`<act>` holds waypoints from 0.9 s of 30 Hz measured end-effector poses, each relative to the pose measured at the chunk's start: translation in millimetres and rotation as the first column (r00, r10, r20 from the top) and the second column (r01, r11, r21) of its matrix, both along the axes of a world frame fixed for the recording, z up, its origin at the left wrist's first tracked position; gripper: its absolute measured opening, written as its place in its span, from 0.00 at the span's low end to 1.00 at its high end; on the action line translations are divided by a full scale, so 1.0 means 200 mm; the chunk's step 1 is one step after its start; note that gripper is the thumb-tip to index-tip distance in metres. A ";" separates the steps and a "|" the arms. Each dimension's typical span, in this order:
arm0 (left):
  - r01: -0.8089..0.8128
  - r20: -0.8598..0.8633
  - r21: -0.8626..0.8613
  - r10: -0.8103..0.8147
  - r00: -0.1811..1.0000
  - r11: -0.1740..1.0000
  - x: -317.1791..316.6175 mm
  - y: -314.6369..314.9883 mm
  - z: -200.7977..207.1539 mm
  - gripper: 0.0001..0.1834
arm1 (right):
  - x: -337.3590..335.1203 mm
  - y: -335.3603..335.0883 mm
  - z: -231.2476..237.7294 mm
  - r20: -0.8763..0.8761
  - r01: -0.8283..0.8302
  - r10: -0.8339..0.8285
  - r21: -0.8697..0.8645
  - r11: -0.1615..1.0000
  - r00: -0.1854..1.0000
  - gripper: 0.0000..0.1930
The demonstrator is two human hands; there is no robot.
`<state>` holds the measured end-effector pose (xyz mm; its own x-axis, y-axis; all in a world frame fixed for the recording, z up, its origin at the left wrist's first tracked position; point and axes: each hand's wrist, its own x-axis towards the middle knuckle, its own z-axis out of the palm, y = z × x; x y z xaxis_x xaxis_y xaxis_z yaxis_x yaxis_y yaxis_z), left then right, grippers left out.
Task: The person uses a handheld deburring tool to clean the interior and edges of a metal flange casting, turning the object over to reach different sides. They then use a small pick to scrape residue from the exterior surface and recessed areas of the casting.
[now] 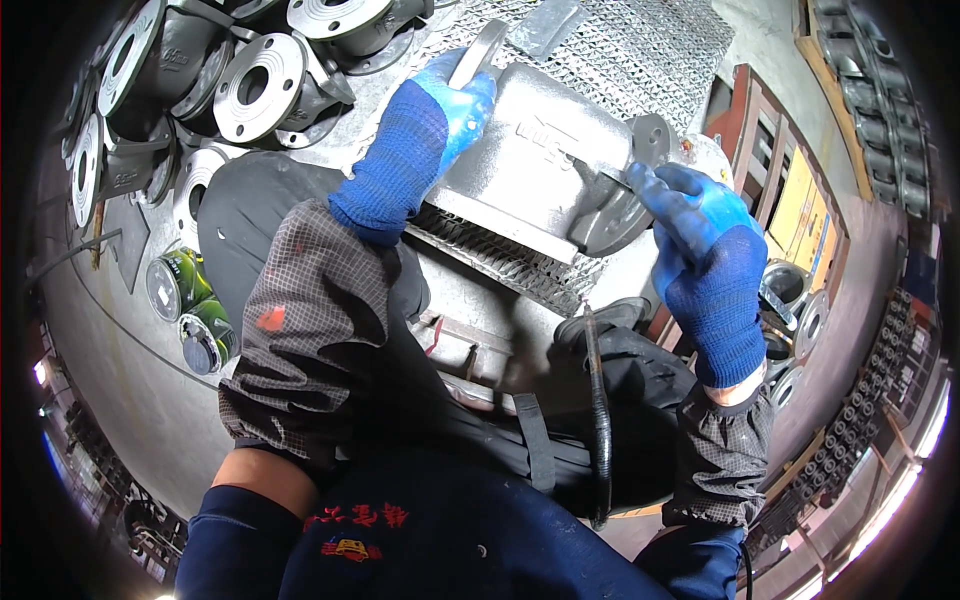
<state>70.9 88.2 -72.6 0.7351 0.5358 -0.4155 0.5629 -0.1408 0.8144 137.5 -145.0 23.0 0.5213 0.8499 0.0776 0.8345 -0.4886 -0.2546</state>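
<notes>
A silver-grey cast valve body (530,150) lies on its side on a metal mesh bench top (640,50) in front of me. My left hand (460,105), in a blue coated glove, is closed around the rim of its left flange. At the casting's right end is a darker round flange (612,222). My right hand (695,205), gloved the same way, is beside it with the fingers bent and pressed together. A thin flat edge shows at those fingertips; I cannot make out whether it is a held tool.
Several flanged castings (260,88) are piled at the upper left. Two cans (207,335) stand on the floor below them. A black hose (600,420) rises near my right leg. A red-brown slatted crate (760,150) stands to the right, with more castings (880,110) beyond.
</notes>
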 end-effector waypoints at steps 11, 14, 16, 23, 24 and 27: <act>-0.021 0.040 0.032 0.019 0.999 0.999 -0.02 0.01 -0.05 0.27 | 0.00 0.00 -0.03 -0.020 -0.020 0.022 0.080 0.997 1.000 0.27; -0.008 0.037 -0.033 0.009 0.999 0.999 -0.01 0.01 0.00 0.26 | 0.01 -0.02 -0.02 -0.064 0.026 -0.018 0.138 0.990 0.998 0.27; 0.004 0.031 -0.052 -0.003 1.000 0.999 -0.01 -0.01 0.02 0.26 | -0.01 -0.02 0.00 -0.055 0.054 -0.048 0.103 0.993 0.997 0.26; 0.003 0.082 -0.101 0.005 0.997 0.995 0.00 -0.01 0.02 0.25 | -0.05 0.00 0.02 0.065 0.034 -0.035 0.022 0.999 0.997 0.25; 0.008 0.102 -0.173 0.010 0.995 0.985 -0.01 -0.02 0.04 0.25 | -0.05 0.00 0.02 0.068 0.041 -0.042 0.010 0.999 0.997 0.25; 0.016 0.110 -0.144 0.000 0.994 0.989 -0.03 -0.02 0.05 0.25 | -0.06 0.02 0.02 0.060 0.040 -0.039 -0.007 0.999 0.997 0.26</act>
